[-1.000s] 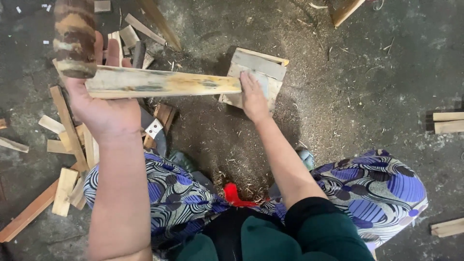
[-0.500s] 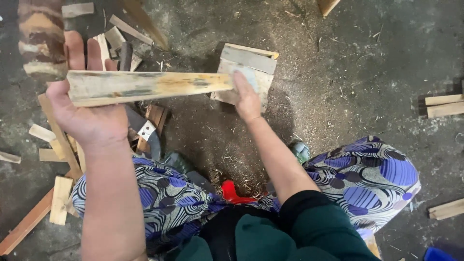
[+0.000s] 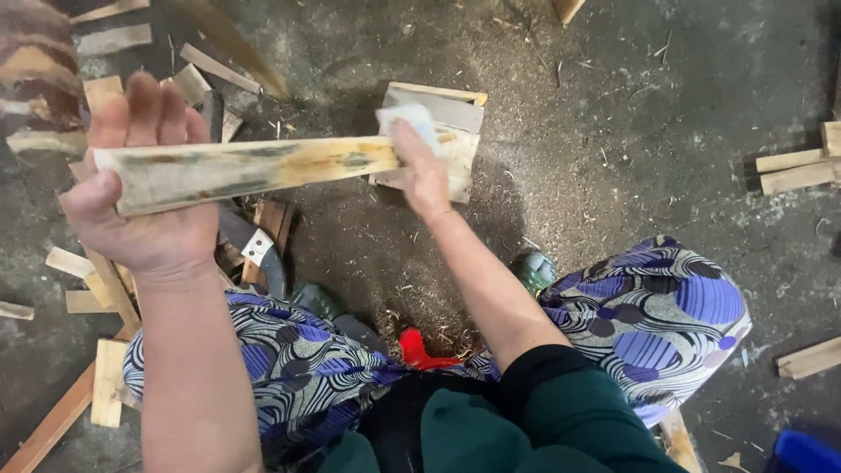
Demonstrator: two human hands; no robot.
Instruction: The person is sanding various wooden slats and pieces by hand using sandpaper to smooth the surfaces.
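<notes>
Left hand [image 3: 144, 210] clamped on wooden slat [image 3: 254, 168], right hand [image 3: 419, 166] pressing pale pad [image 3: 407, 118] at its far end

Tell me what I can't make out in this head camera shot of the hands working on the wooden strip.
- Head view: the white pad under the right hand is blurred; cloth or sandpaper cannot be told.
- The wooden strip: its near end is covered by the left hand.
- The wooden block: partly hidden behind the strip and right hand.
- The red object: mostly hidden by the patterned clothing.
- The blue object: cut off by the frame's bottom edge.
</notes>
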